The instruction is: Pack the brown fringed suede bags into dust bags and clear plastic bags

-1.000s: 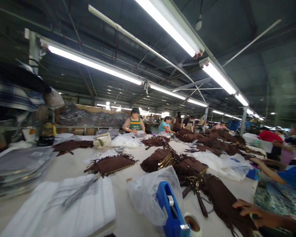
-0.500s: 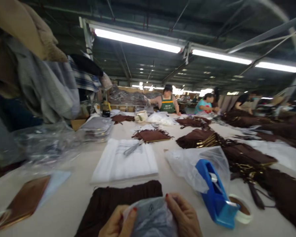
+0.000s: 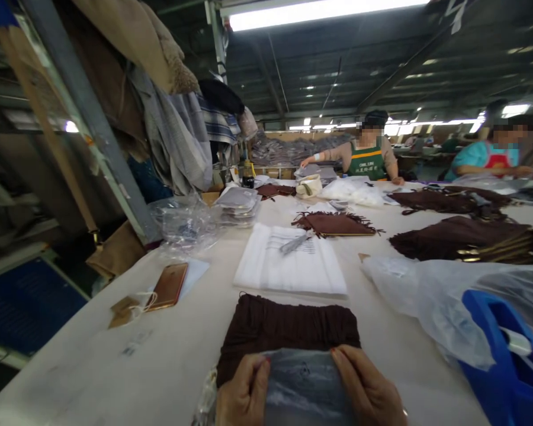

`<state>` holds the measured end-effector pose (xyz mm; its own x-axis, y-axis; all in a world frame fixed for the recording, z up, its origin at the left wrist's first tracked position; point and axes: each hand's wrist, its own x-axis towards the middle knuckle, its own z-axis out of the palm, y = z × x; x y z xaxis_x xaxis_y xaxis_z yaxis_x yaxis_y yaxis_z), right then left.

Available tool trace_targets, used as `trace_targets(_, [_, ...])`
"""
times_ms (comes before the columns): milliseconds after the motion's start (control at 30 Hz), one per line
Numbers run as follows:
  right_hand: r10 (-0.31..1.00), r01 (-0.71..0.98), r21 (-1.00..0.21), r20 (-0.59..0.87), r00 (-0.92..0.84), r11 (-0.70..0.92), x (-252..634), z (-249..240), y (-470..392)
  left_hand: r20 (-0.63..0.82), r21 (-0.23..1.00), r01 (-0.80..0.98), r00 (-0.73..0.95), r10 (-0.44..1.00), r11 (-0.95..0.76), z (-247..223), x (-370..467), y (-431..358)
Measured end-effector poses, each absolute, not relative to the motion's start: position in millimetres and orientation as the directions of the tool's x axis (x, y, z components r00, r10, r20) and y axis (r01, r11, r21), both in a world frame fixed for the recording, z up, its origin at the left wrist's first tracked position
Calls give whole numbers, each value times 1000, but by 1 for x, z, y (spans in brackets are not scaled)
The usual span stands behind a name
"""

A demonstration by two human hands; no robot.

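between the left hand (image 3: pixel 244 390) and right hand (image 3: pixel 369 387), both pinching its rim, the translucent plastic bag (image 3: pixel 305 384) looks light, slippery, tearable; corners likely grip best. just beyond, the brown fabric bag (image 3: pixel 291 325) seems soft.

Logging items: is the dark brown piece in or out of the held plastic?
Upper part out: the brown piece shows bare beyond the plastic. Rest hidden: cannot tell.

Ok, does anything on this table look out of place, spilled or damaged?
Nothing looks plainly spilled or damaged. The smartphone seems slightly out of place: it lies askew toward the table's left edge, a personal-looking item on a surface bearing brown fringed pouches.
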<state>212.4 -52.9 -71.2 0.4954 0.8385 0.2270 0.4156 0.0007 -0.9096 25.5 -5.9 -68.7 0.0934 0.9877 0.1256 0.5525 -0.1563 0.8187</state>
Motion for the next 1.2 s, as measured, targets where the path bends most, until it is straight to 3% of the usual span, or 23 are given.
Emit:
trace_targets(67, [859,578,-816,285,426,-17,223,-63,-34,143,714,668,154,978,-210,-57,31,12])
trace_targets(200, [894,840,-517,283,349,-164,235,-56,4,56,358,914,185,981,-193,-40,50,51])
trace_targets(267, [915,897,-372,224,337,-239,234,-60,14,18,222,957,187,982,-186,-43,56,61])
trace_targets(367, [930,928,-252,172,324,-276,229,-72,18,2,131,973,189,982,-188,-56,56,66])
trace_targets(600, [923,915,-254,145,356,-313,226,-78,14,38,153,968,197,980,-201,-68,50,67])
trace_targets(700, [927,925,-219,146,345,-310,224,-80,13,105,90,965,236,966,-246,-76,51,67])
trace_targets(800, [921,933,-174,181,344,-314,221,-86,13,307,-15,950,303,902,-313,-82,49,64])
trace_targets(900, [918,944,-137,228,324,-300,220,-88,11,536,-166,897,431,725,-411,-81,47,60])
trace_targets(967, [922,952,-128,241,302,-278,220,-87,11,607,-213,822,535,588,-528,-77,47,56])
trace_targets(1067, [924,952,-123,236,301,-279,219,-85,11,559,-160,655,677,479,-738,-75,54,49])
trace_targets(1200, [922,953,-126,245,298,-275,221,-86,10,291,69,622,735,612,-780,-78,64,42])
